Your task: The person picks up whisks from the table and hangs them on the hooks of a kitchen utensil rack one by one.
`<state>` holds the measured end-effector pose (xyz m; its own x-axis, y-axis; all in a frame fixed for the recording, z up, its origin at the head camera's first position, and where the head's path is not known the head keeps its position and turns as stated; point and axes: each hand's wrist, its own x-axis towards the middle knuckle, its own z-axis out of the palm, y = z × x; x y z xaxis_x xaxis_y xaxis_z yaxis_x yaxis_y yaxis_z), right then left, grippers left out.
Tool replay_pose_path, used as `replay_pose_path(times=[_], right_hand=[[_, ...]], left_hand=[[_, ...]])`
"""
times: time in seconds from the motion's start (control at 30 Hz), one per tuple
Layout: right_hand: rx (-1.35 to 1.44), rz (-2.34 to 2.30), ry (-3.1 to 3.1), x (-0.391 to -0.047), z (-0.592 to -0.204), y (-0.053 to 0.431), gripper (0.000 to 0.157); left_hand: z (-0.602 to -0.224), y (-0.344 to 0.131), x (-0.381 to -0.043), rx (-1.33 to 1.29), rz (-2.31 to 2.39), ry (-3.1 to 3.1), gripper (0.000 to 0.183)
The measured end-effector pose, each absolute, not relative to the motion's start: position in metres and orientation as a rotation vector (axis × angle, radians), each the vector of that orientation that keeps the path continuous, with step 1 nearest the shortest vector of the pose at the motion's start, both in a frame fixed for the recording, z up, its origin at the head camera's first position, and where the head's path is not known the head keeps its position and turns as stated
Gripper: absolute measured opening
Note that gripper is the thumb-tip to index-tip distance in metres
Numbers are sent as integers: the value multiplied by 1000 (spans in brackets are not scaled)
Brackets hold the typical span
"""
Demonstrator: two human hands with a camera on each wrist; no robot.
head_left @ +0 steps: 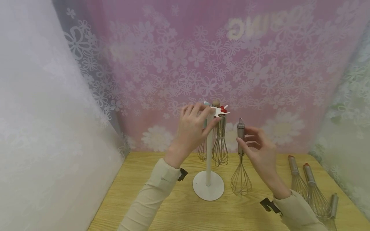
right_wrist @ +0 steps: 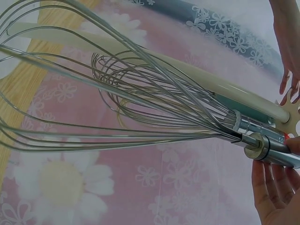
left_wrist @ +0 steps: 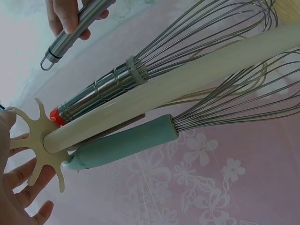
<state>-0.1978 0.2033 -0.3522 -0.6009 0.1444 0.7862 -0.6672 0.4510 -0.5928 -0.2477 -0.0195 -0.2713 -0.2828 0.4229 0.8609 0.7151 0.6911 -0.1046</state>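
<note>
A white stand [head_left: 208, 157] with a round base carries a top disc of curved hooks [left_wrist: 40, 133]. My left hand [head_left: 192, 123] holds this hooked top from above, thumb at one prong and fingers spread around the others. From the hooks hang a steel-handled whisk with a red end [left_wrist: 101, 93], a teal-handled whisk [left_wrist: 126, 143] and a brown-ended one [head_left: 215, 103], mostly hidden. To the right of the stand, my right hand [head_left: 261, 149] pinches a whisk [head_left: 241, 144] by its steel handle. This whisk is upright, ring end up, wires down, apart from the hooks.
Two steel whisks with red ends, one nearer [head_left: 309, 175] and one farther [head_left: 294, 165], lie at the right of the wooden table [head_left: 138, 192]. Another steel-handled tool [head_left: 334, 205] lies beside them, partly cut off. Flowered curtains [head_left: 173, 64] enclose the back and sides.
</note>
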Motion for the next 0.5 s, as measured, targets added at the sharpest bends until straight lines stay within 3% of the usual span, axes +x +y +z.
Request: replay_pose_path(times=[0.5], right_hand=[[427,1255,-1898,-198,-342,196,42]], left_hand=[[-271,-20,-247,-871,-332,-1938,26]])
